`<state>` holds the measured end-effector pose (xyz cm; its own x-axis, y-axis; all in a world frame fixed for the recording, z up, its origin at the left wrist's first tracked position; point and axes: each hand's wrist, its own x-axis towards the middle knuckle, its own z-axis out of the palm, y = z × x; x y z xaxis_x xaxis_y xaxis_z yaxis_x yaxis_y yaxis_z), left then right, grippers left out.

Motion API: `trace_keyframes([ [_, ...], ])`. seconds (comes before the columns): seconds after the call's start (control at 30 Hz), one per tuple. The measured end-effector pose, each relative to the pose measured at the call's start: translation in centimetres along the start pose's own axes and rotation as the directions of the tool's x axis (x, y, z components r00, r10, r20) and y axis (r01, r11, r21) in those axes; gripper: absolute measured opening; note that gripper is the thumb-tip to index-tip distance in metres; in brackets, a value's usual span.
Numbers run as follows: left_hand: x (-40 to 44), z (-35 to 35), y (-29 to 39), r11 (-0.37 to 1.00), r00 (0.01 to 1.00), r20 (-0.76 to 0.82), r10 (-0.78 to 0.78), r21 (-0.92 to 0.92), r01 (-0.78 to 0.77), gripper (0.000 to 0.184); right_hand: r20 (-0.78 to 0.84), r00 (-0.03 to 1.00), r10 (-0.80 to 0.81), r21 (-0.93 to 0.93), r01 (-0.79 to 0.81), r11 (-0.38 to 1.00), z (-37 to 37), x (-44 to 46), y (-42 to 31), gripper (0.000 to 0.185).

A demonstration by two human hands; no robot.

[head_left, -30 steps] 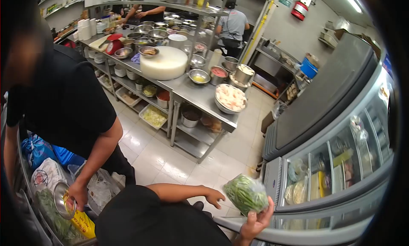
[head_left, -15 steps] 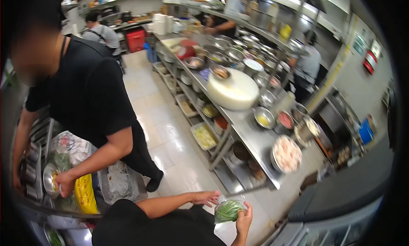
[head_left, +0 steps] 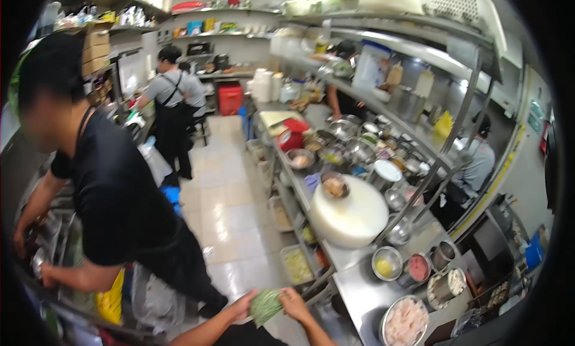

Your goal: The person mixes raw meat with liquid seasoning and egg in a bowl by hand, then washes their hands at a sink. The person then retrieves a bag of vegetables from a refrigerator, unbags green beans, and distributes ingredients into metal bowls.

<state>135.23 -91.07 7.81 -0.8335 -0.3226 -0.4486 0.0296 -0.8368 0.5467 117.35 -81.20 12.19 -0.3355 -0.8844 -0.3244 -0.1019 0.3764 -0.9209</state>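
A clear plastic bag of thin green vegetables (head_left: 266,307) is held low in front of me, at the bottom of the view. The vegetables are too blurred to name for certain. My left hand (head_left: 243,305) grips the bag's left edge. At its upper right side, the fingers of my right hand (head_left: 291,302) are closed on it. Beyond my hands, tiled floor and the near end of a steel counter (head_left: 362,292) show.
To my left a person in black (head_left: 129,196) leans over metal containers, beside a yellow bag (head_left: 111,298). The counter carries a large round white block (head_left: 348,211), several metal bowls and a bowl of pale pink pieces (head_left: 406,322). Other people work farther back.
My left hand has come from beside the bag to grip it, so both hands now hold it. The view has tilted up, and the person in black has drawn the bowl leftward.
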Motion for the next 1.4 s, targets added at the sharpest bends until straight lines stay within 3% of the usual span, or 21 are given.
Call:
trace_keyframes([
  [0.07, 0.1, -0.7, 2.2, 0.993, 0.999, 0.031, 0.033, -0.117, -0.029, 0.06, 0.129, 0.991, -0.024, 0.024, 0.022, 0.999, 0.7, 2.9, -1.4, 0.028],
  [0.17, 1.9, -4.5, 4.1, 0.997, 0.996, -0.049, 0.07, -0.021, -0.071, 0.056, 0.231, 0.972, 0.041, -0.102, -0.018, 0.995, 1.4, 6.7, -3.9, 0.039],
  [0.2, 2.2, -4.8, 5.3, 0.998, 0.998, -0.037, 0.059, -0.029, -0.06, 0.056, 0.174, 0.947, -0.269, -0.456, 0.32, 0.831, 1.4, 8.4, -4.7, 0.047],
  [0.23, 2.2, -5.2, 6.2, 0.992, 0.994, -0.036, 0.099, -0.072, -0.101, 0.054, 0.241, 0.811, -0.533, -0.733, 0.512, 0.448, 1.4, 9.5, -5.4, 0.055],
  [0.33, 3.8, -7.8, 8.3, 0.981, 0.991, -0.019, 0.131, -0.144, -0.132, 0.049, 0.136, 0.722, -0.678, -0.453, 0.654, 0.606, -1.0, 13.7, -16.8, 0.073],
  [0.37, 4.1, -7.9, 9.4, 0.986, 0.993, 0.0, 0.12, -0.115, -0.119, 0.05, 0.129, 0.828, -0.546, -0.421, 0.544, 0.726, -2.3, 13.0, -23.2, 0.08],
  [0.4, 4.0, -8.2, 10.3, 0.991, 0.994, 0.01, 0.108, -0.085, -0.107, 0.051, 0.06, 0.793, -0.606, -0.354, 0.584, 0.73, -3.0, 12.9, -27.7, 0.08],
  [0.5, 5.4, -9.6, 11.8, 0.996, 0.996, 0.012, 0.089, -0.009, -0.088, 0.052, -0.092, 0.563, -0.821, -0.315, 0.766, 0.56, -4.6, 13.7, -37.8, 0.081],
  [0.6, 6.4, -11.1, 11.8, 0.991, 0.993, -0.045, 0.111, -0.071, -0.114, 0.053, -0.101, 0.514, -0.852, -0.25, 0.815, 0.522, -6.3, 14.2, -45.2, 0.076],
  [0.7, 7.6, -12.1, 12.9, 0.979, 0.991, -0.011, 0.137, -0.151, -0.137, 0.054, -0.075, 0.484, -0.872, -0.44, 0.769, 0.464, -9.1, 16.8, -48.5, 0.066],
  [0.77, 7.6, -13.4, 13.5, 0.97, 0.992, -0.037, 0.122, -0.207, -0.127, 0.056, 0.0, 0.517, -0.856, -0.732, 0.583, 0.352, -12.9, 19.8, -49.0, 0.058],
  [0.8, 8.2, -13.9, 14.1, 0.958, 0.991, -0.062, 0.116, -0.257, -0.129, 0.058, -0.005, 0.656, -0.755, -0.766, 0.483, 0.425, -14.9, 21.0, -48.5, 0.058],
  [0.83, 8.4, -13.6, 14.5, 0.952, 0.982, -0.104, 0.158, -0.249, -0.18, 0.059, -0.007, 0.667, -0.745, -0.773, 0.469, 0.427, -17.7, 23.0, -46.9, 0.056],
  [0.87, 8.5, -13.7, 15.3, 0.944, 0.969, -0.138, 0.203, -0.237, -0.231, 0.06, -0.083, 0.811, -0.58, -0.828, 0.267, 0.493, -20.8, 24.3, -45.6, 0.058],
  [0.93, 9.5, -15.5, 15.8, 0.925, 0.938, -0.196, 0.285, -0.2, -0.322, 0.056, -0.038, 0.864, -0.502, -0.998, -0.006, 0.065, -31.0, 29.6, -40.0, 0.061],
  [0.97, 10.0, -16.9, 16.1, 0.926, 0.938, -0.234, 0.256, -0.219, -0.308, 0.055, -0.36, 0.933, 0.011, -0.849, -0.332, 0.411, -31.8, 27.8, -41.3, 0.053],
  [1.03, 11.3, -18.5, 17.1, 0.908, 0.912, -0.34, 0.23, -0.263, -0.327, 0.054, -0.592, 0.786, 0.179, -0.699, -0.611, 0.372, -40.5, 30.1, -35.9, 0.044],
  [1.17, 13.0, -22.1, 19.1, 0.924, 0.809, -0.555, 0.194, -0.174, -0.341, 0.058, -0.593, 0.719, 0.361, -0.673, -0.69, 0.268, -50.9, 31.1, -25.2, 0.033],
  [1.23, 14.8, -23.3, 20.4, 0.947, 0.769, -0.618, 0.164, -0.119, -0.297, 0.059, -0.736, 0.492, 0.466, -0.414, -0.871, 0.266, -54.1, 31.3, -19.9, 0.019],
  [1.33, 18.5, -23.9, 23.7, 0.987, 0.67, -0.731, 0.13, 0.029, -0.16, 0.06, -0.734, 0.439, 0.518, -0.359, -0.898, 0.253, -57.5, 31.3, -13.3, 0.016],
  [1.4, 21.6, -25.3, 25.7, 0.881, 0.639, -0.679, 0.36, 0.473, 0.006, 0.053, -0.797, 0.444, 0.41, -0.394, -0.896, 0.204, -58.3, 30.1, -8.2, 0.022],
])
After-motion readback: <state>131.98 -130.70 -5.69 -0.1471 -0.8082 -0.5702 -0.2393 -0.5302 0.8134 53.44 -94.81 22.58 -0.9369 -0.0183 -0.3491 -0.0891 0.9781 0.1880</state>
